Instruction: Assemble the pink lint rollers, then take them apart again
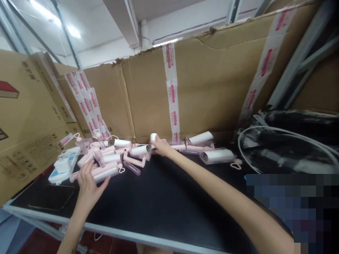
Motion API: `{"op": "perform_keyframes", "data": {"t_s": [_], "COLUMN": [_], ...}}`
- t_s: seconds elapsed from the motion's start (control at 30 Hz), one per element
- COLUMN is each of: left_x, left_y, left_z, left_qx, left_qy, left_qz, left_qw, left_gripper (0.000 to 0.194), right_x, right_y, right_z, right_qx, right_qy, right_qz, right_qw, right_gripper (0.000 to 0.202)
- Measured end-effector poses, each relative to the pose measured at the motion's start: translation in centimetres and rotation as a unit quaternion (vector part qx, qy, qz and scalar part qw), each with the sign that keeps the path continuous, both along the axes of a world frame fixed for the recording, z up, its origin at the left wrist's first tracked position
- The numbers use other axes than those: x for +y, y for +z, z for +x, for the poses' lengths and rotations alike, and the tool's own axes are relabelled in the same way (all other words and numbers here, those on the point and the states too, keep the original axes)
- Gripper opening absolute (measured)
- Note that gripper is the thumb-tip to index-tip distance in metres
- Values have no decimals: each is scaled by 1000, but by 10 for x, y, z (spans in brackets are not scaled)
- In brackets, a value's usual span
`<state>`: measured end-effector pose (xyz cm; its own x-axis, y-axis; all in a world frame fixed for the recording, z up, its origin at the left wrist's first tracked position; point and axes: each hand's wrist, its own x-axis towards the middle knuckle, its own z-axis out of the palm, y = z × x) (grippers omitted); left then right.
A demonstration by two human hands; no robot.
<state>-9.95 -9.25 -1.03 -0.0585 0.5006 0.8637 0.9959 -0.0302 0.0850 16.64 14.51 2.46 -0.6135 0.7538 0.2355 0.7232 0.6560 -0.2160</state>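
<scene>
Toward the back of the black tabletop, my right hand (161,147) has its fingers closed around an upright lint roller (153,137); its white end shows above them. On the left, my left hand (88,178) reaches over the heap with fingers apart and thumb spread. Just beyond its thumb lies a lint roller (107,173) with a white sleeve and pink handle, which the fingertips seem to touch. Around it are several more pink lint rollers (113,157), some in clear covers and some with heart-shaped loops. A pink handle (135,161) lies between my hands.
More lint rollers (218,155) lie at the back right. A white power strip (66,167) with a plugged-in adapter and a dark phone (53,197) are at the left. Taped cardboard (212,77) walls the back. Black plastic with a white cable (286,132) sits at the right.
</scene>
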Motion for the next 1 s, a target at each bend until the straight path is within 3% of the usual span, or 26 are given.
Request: {"op": "perform_keyframes", "data": {"t_s": [0.07, 0.17, 0.3, 0.37, 0.47, 0.57, 0.67, 0.73, 0.83, 1.0], "left_x": [-1, 6, 28, 42, 62, 74, 76, 75, 74, 74], "left_y": [7, 12, 13, 11, 5, -6, -16, -18, -15, -8], "left_z": [24, 60, 97, 112, 134, 151, 160, 162, 160, 155], "left_qx": [18, 1, -57, -98, -126, -117, -146, -157, -150, -108], "left_qy": [-63, -170, -275, -326, -387, -419, -432, -427, -422, -443], "left_qz": [2, -73, -175, -198, -225, -268, -314, -326, -332, -335], "left_qw": [998, 983, 944, 919, 885, 860, 833, 829, 830, 825], "left_gripper": [72, 66, 75, 83, 91, 94, 96, 93, 88, 97], "right_x": [1, -9, -49, -75, -108, -125, -130, -132, -134, -132], "right_y": [1, 13, 32, 40, 46, 40, 26, 15, 6, 8], "right_z": [6, 28, 79, 106, 132, 131, 113, 100, 92, 99], "right_qx": [24, 68, 94, 85, 36, 48, 89, 62, 2, 31], "right_qy": [14, 45, 110, 194, 240, 240, 179, 146, 162, 209], "right_qz": [6, 23, 26, -25, -134, -187, -112, -37, 9, -45], "right_qw": [1000, 996, 989, 977, 961, 952, 973, 987, 987, 976], "right_gripper": [45, 43, 49, 46, 34, 25, 42, 56, 60, 40]}}
